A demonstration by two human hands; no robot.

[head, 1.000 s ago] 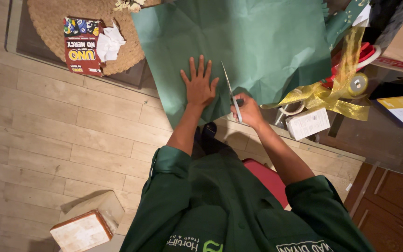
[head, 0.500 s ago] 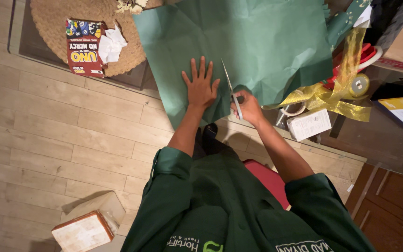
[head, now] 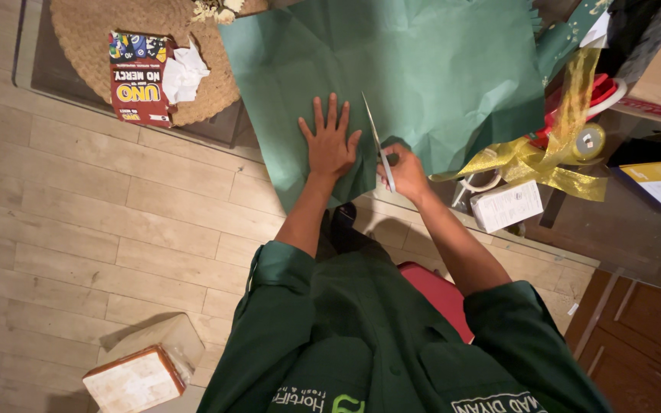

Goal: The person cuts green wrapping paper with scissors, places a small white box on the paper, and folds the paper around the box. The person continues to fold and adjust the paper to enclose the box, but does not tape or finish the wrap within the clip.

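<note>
The left hand (head: 329,145) lies flat with fingers spread, pressing the green paper sheet (head: 392,69) onto the glass worktop (head: 613,229). Just beside it, the right hand (head: 403,172) is closed around the scissors (head: 378,141), their blades in the paper. Gold ribbon (head: 545,153) lies to the right.

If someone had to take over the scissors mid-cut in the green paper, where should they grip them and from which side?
Grip the scissors at the handle end, where the right hand holds them now, coming from the near table edge on the person's right. The blades point away across the green paper, and the left hand lies flat on the sheet just left of them, so that side looks blocked.
</note>
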